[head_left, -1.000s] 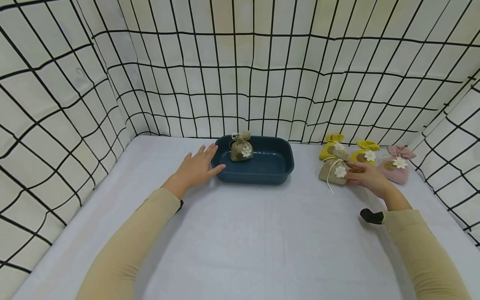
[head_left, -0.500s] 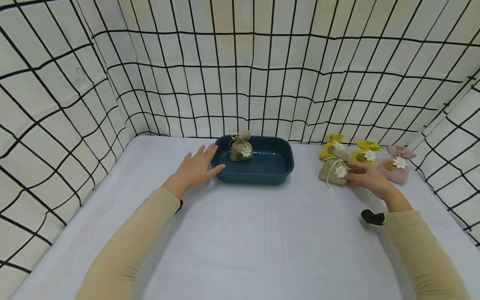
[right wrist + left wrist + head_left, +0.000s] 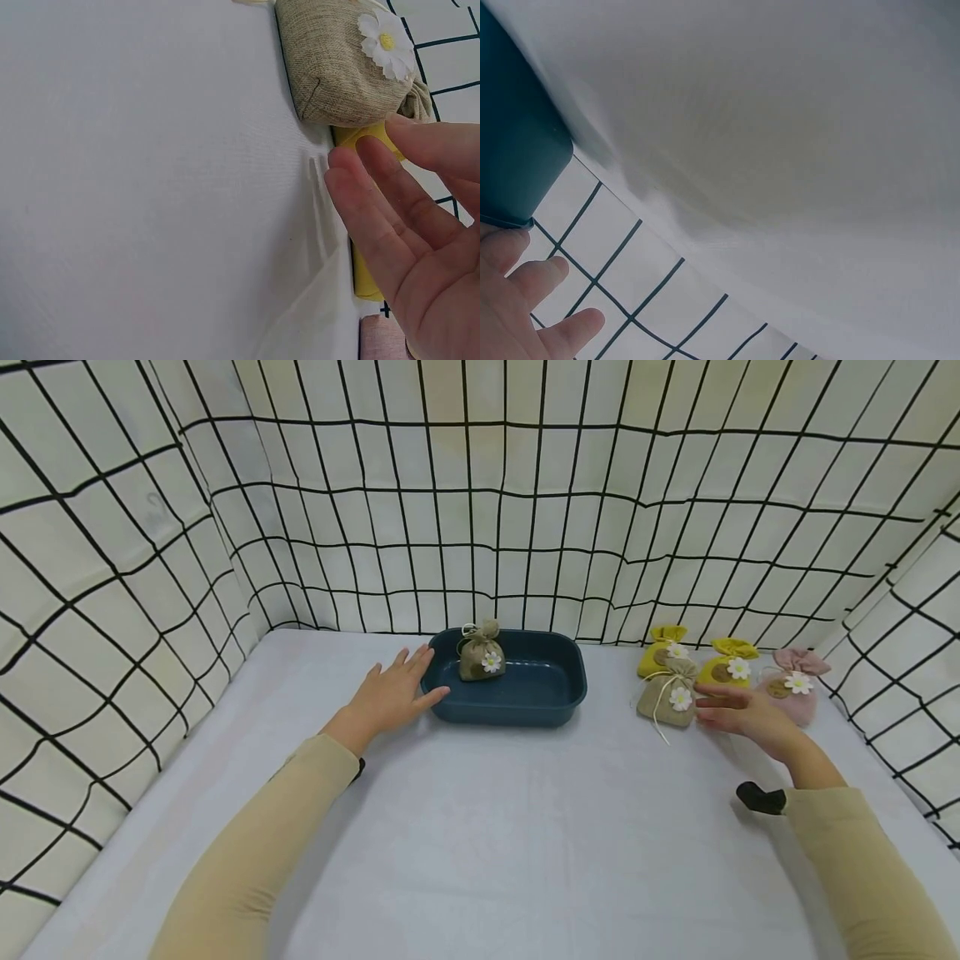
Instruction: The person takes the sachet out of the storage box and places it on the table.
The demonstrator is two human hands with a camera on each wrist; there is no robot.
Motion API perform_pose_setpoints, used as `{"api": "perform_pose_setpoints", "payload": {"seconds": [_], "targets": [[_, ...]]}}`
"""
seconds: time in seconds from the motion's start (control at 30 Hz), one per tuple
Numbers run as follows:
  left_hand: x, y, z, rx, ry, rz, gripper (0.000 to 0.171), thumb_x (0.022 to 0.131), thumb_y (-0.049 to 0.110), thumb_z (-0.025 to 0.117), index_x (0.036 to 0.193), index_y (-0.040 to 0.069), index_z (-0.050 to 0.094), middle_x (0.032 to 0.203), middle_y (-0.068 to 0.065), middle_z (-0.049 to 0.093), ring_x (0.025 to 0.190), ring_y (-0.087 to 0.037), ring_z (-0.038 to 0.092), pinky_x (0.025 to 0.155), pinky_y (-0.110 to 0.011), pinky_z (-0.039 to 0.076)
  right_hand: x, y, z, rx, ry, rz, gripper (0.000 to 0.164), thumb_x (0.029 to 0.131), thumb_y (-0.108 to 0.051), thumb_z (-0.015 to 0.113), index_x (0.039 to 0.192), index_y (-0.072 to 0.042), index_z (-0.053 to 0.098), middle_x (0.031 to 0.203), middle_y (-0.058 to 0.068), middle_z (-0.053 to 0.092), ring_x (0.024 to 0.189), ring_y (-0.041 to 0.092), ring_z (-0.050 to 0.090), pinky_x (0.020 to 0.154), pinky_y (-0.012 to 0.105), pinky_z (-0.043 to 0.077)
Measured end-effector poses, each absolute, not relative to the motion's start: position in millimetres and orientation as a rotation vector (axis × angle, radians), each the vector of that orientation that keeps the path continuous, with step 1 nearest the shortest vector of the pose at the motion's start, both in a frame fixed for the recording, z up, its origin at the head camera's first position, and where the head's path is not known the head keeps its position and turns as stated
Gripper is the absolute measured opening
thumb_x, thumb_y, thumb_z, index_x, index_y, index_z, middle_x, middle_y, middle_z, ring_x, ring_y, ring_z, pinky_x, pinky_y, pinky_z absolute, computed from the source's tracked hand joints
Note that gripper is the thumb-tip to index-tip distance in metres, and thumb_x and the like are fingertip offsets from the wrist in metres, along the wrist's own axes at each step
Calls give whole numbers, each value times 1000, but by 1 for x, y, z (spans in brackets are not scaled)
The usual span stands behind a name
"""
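A dark teal basin point(image 3: 517, 714) stands at the back middle, holding a small beige drawstring pouch point(image 3: 480, 662) with a white daisy. My left hand point(image 3: 386, 693) lies with spread fingers at the basin's left end; in the left wrist view its fingertips point(image 3: 506, 244) meet the rim. My right hand point(image 3: 750, 718) is just right of a second beige pouch point(image 3: 666, 703), fingers extended and nothing in its grasp. The right wrist view shows that beige pouch point(image 3: 349, 67) beyond the fingertips, with a gap below it.
Close behind the second beige pouch stand two yellow pouches, one at the back point(image 3: 654, 656) and one beside it point(image 3: 723, 670). A pink pouch point(image 3: 795, 697) sits farthest right. Black-gridded white cloth walls point(image 3: 525, 518) enclose the white-covered table point(image 3: 510, 843).
My right hand has come off the second beige pouch and moved slightly right, its fingers straightening. The pouch stays in place, and the left hand has kept still.
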State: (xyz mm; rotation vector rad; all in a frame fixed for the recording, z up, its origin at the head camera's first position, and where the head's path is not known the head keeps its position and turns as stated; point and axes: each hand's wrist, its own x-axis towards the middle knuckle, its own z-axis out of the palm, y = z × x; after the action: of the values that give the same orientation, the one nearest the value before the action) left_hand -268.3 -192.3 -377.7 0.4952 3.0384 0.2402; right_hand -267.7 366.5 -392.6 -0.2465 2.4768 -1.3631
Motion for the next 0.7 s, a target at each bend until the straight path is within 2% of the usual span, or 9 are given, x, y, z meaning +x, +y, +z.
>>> {"api": "perform_pose_setpoints", "payload": {"seconds": [0.2,0.37,0.47,0.6,0.7], "targets": [[-269,-192,-377,496,3036,232,86,106,62,40,165,6,15,171,-13,13,155,-39,13,116,-70,16,-264,368,-388,-293,2474,-1432,60,105,-17,63,153,9,39,132,5,65,103,-1,66,86,18,54],[-267,-192,-376,493,3036,231,85,106,62,39,165,6,15,171,-12,13,155,-38,14,116,-70,17,-261,366,-384,-313,2459,-1515,56,106,-16,61,149,13,40,120,-12,67,101,-2,67,87,19,55],[-267,-192,-375,492,3035,234,86,106,62,39,165,6,15,171,-13,13,155,-39,13,116,-70,17,-258,365,-382,-348,2476,-1534,54,106,-15,60,146,15,41,118,-20,66,101,-2,67,87,19,55],[-267,-192,-376,489,3031,242,86,106,62,40,165,6,15,171,-13,13,155,-39,13,117,-70,16,-254,366,-379,-375,2521,-1518,54,105,-14,61,147,15,41,117,-24,65,101,-3,66,86,19,55],[-269,-192,-377,491,3031,244,86,105,62,40,165,6,15,171,-13,12,155,-39,13,116,-70,16,-252,367,-376,-386,2537,-1524,49,105,-13,61,146,10,45,115,-23,65,100,-3,67,85,19,55]]}}
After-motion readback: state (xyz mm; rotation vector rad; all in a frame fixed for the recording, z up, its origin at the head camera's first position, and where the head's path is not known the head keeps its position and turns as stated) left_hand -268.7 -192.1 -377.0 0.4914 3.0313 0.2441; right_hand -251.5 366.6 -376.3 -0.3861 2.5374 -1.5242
